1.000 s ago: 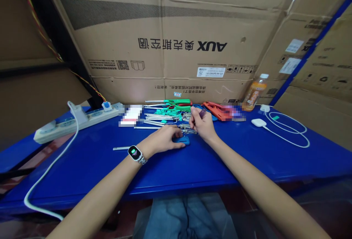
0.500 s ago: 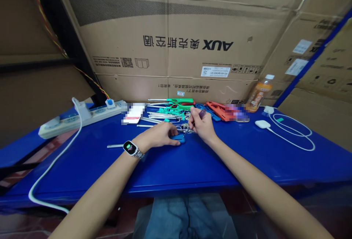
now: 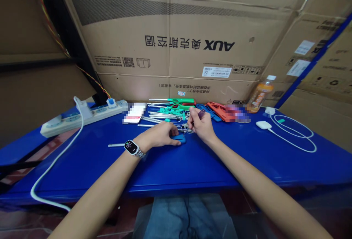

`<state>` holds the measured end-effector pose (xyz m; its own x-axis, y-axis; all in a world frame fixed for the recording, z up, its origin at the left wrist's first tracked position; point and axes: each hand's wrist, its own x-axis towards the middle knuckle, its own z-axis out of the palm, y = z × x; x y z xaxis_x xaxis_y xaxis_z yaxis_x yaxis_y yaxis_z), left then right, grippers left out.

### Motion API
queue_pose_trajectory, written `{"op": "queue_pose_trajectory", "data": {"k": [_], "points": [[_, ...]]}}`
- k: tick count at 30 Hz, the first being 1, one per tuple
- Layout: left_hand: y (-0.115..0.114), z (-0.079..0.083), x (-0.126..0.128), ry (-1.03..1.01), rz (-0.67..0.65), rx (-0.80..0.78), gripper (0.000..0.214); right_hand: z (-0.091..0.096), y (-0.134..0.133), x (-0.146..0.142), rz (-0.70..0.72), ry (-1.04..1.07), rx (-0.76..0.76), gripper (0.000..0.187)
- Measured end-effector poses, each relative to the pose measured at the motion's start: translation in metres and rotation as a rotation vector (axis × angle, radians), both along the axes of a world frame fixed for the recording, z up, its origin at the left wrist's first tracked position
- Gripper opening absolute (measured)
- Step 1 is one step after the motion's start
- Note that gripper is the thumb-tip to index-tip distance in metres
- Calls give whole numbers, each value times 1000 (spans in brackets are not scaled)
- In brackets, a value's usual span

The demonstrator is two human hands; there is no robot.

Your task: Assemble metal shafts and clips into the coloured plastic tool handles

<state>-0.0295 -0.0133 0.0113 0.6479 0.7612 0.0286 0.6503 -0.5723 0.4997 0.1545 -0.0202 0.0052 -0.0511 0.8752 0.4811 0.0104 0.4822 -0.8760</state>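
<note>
1. Blue oval plastic piece lies flat on the blue table top, under the fingertips of the left hand, which is narrowed and pressing down on its near-left part.
2. Right hand is closed in a pinch around a thin dark purple-tipped tool, its point aimed down between the two hands.
3. A small cluster of silver metal wire parts sits just off the far edge of the blue piece, between the hands. Whether they are joined to it is too small to tell.
4. As a judgement, the work looks to be midway: the piece is pinned and the tool is at the metal parts, but nothing shows as finished or set aside.
5. Beyond the hands lies a loose heap of green-handled metal rods, and beyond the right hand a red plastic handle; none is touched.
6. One bare silver rod lies alone, just left of the watch on the left wrist.
7. Far left of the hands is a white power strip. Far right are an orange drink bottle and a white charger cable.
</note>
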Motion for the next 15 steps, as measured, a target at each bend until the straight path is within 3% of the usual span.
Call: {"op": "queue_pose_trajectory", "data": {"k": [15], "points": [[0, -1, 0, 4, -13, 18, 32, -8, 4, 2, 0, -44, -11, 55]]}}
